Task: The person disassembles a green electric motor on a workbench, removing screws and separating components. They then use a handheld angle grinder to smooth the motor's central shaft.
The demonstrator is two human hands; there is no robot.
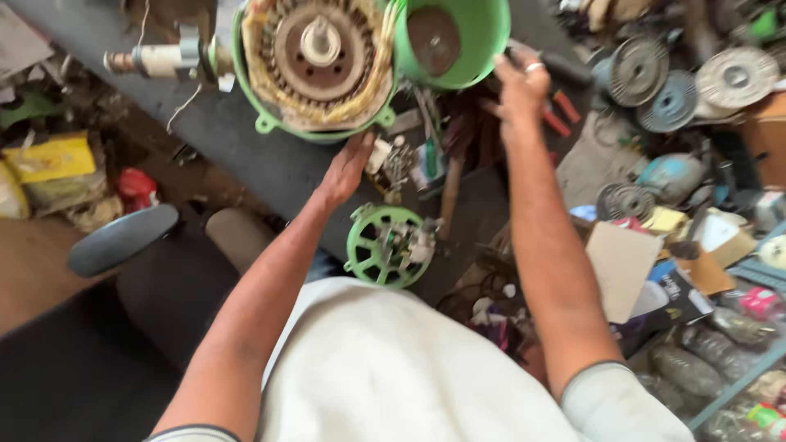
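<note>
A round motor stator [315, 61] with copper-yellow windings and a central shaft sits in a green housing on the dark workbench [270, 164]. My left hand [348, 168] rests flat under its lower rim, fingers spread, holding nothing. A green cup-shaped housing cover [452, 41] lies to its right. My right hand [520, 86], wearing a ring, reaches just below that cover toward tools with red handles [561, 115]; whether it grips anything is hidden. A green spoked end cap [386, 245] lies near my chest.
Screwdrivers and small parts [413, 155] litter the bench between my hands. Grey round motor discs [688, 78] pile at the upper right. Cardboard pieces [622, 262] and boxes lie at the right. A rotor shaft [155, 59] lies at the upper left. A black sandal [123, 237] sits lower left.
</note>
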